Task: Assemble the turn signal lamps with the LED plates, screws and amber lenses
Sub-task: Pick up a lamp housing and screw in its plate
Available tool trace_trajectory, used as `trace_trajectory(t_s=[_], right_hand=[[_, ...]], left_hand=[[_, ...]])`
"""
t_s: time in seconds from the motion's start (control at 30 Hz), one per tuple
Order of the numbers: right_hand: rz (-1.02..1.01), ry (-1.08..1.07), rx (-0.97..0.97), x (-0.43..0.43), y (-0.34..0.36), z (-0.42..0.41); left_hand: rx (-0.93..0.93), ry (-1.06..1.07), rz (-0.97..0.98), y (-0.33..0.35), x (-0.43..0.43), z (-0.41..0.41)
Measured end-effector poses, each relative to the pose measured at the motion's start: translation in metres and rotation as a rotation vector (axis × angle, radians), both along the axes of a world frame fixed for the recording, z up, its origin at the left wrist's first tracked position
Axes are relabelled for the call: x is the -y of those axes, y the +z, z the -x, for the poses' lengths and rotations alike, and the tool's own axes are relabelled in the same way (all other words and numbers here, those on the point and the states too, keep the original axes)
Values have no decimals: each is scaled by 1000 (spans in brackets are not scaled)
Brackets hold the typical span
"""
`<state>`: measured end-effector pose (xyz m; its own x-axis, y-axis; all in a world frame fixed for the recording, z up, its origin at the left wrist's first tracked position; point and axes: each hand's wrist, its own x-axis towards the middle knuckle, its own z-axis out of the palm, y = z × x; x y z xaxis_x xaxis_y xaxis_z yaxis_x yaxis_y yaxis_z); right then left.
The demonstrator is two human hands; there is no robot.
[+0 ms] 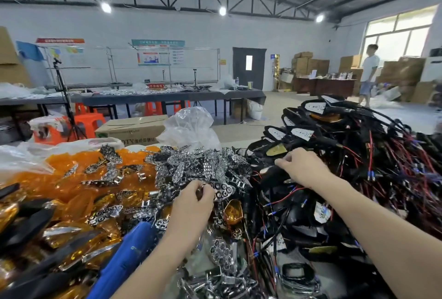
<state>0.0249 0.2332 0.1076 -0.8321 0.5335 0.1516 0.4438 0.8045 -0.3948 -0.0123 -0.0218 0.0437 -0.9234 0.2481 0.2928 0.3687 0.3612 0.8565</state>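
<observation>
— On the bench, where were your hands?

— Left hand sat at the near edge of the chrome plates, fingers curled narrow round smth small & shiny; couldn't tell what exactly. Right hand was over by the black lamps, thumb & forefinger pinched on smth tiny at the tip. Too small to name.

— And the parts?

— Plates heaped mid-bench. Amber lenses spread to the left of them, w/ some plates scattered on top. Lamps w/ red & black wires piled high on the right; a few showed white LED boards. One lens lay alone betw. my arms, just beside the left hand.

— Tools?

— Blue driver lay under my left forearm, untouched. Screws: couldn't pick them out.
</observation>
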Motion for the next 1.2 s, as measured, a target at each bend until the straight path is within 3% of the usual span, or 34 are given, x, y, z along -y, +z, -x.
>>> trace_trajectory(t_s=[0.2,0.3,0.43,0.67,0.83,1.0,1.1,1.2], right_hand=[[243,313,-411,59,28,-23],[267,493,-499,102,47,-44],[333,694,-645,153,60,-74],[479,552,-742,188,25,-104],[602,484,-869,188,22,-114],[1145,445,-801,197,12,-111],[1404,304,-765,195,-6,-103],[1667,310,-801,184,-10,-101]], left_hand=[[214,-63,-447,28,35,-35],[302,-91,-709,41,54,-53],[315,-15,-889,49,79,-70],[431,74,-1066,30,108,-89],[511,117,-1107,17,111,-95],[570,-9,-1051,14,104,-104],[509,-80,-883,9,100,-112],[403,-117,-548,-5,93,-122]])
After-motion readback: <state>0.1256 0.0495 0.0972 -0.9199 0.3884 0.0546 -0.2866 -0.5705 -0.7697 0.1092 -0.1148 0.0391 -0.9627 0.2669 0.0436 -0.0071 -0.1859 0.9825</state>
